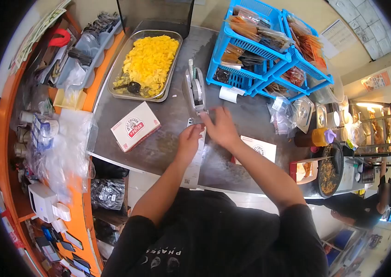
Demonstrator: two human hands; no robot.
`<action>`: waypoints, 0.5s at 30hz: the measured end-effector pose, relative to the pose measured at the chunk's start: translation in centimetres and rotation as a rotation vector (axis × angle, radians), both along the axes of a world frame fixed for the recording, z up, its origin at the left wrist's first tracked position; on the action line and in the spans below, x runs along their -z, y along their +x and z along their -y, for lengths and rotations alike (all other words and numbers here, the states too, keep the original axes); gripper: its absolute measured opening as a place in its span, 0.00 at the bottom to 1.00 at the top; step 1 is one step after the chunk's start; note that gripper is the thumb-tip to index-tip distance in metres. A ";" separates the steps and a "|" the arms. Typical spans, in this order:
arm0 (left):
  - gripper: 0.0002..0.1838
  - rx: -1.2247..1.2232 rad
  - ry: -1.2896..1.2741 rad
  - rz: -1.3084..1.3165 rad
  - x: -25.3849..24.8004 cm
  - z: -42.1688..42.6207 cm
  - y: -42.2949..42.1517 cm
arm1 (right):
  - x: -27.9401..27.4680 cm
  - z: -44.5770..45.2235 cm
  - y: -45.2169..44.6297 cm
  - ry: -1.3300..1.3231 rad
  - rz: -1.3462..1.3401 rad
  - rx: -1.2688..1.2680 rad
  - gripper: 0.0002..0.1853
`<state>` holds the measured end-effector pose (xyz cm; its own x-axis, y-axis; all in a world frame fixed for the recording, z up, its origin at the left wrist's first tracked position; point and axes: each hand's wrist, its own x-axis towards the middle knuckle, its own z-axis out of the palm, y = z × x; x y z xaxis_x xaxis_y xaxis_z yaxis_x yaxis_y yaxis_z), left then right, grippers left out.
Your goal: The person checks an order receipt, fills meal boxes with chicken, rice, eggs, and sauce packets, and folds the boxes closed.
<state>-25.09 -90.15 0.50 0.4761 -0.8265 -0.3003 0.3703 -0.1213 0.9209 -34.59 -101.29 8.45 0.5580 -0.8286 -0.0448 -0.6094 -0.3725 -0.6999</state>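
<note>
A grey tape dispenser (195, 90) stands on the dark metal counter, its front end towards me. At that end, my right hand (223, 125) has its fingers bent close to the cutter; any tape in them is too small to see. My left hand (189, 144) is closed just below, pinching the upper part of a long printed receipt (194, 170). The strip runs down towards the counter's front edge. To the left lies a closed white and red chicken box (135, 126). Another such box (259, 148) is partly hidden behind my right forearm.
A tray of yellow chopped food (116, 90) with a black spoon stands back left. Blue stacked baskets (246, 40) hold packets at the back. A paper roll (228, 94), an open food box (293, 171) and a dark stone mortar (337, 168) are rightward. A person (364, 207) stands far right.
</note>
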 end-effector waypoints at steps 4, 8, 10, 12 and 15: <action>0.21 0.021 -0.040 -0.315 -0.6 1.6 2.3 | 3.8 3.0 4.3 0.435 0.091 0.118 0.27; 0.20 0.055 -0.093 -0.625 -0.4 1.8 3.3 | 3.6 -1.7 0.0 -0.374 0.285 -0.031 0.20; 0.20 0.110 0.042 -0.276 -0.2 2.2 3.1 | 1.7 -5.3 -2.9 0.173 0.105 -0.058 0.18; 0.24 0.077 0.140 0.402 1.9 3.1 2.6 | 1.6 -6.3 -2.3 0.491 0.129 0.127 0.18; 0.22 0.271 0.315 0.914 2.1 4.0 4.3 | 5.2 -5.2 -1.3 0.989 0.158 0.294 0.18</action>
<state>-20.82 -94.11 -1.58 0.4411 -0.8869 -0.1372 -0.5389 -0.3840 0.7498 -35.88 -96.13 3.28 0.3990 -0.5663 -0.7212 -0.4583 0.5581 -0.6918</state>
